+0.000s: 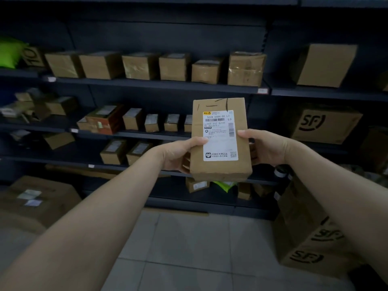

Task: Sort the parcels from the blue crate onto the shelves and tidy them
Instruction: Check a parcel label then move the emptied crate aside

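Observation:
I hold a small brown cardboard parcel (220, 164) upright in front of the dark shelves (159, 86), its white shipping label facing me. My left hand (180, 153) grips its left edge with the thumb on the label. My right hand (266, 147) grips its right edge, thumb on the front. Both arms reach forward from the bottom corners. The blue crate is not in view.
Rows of brown boxes (174, 67) line the upper shelf, and smaller ones (132, 119) sit on the middle shelves. A large carton (35, 198) stands on the floor at the left. SF-marked cartons (308, 244) stand at the right. Pale floor tiles (189, 248) lie below.

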Demonstrator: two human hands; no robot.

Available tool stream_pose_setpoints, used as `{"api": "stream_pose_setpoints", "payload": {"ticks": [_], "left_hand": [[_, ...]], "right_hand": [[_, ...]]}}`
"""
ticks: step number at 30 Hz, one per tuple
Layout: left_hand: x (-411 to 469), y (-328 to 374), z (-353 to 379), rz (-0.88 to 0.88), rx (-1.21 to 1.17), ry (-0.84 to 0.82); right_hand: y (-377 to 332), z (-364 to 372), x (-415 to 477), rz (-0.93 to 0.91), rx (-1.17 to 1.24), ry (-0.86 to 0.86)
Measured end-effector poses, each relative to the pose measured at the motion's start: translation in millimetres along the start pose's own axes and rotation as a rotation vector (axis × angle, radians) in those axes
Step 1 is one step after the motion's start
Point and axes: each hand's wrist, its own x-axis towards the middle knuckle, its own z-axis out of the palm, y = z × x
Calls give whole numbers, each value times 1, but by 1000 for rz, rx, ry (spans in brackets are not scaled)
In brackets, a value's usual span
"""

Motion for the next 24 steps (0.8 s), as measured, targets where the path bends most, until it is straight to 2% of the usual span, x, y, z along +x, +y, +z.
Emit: {"api": "stream_pose_setpoints", "payload": {"ticks": [10, 15, 24], "left_hand": [[55, -18, -63, -123, -34, 26], [82, -22, -76, -165, -50, 77], [152, -11, -75, -176, -58, 139]], "right_hand": [[14, 9, 99, 126, 72, -46], [25, 0, 140, 154, 94, -135], [30, -46, 185, 163, 128, -124]]}}
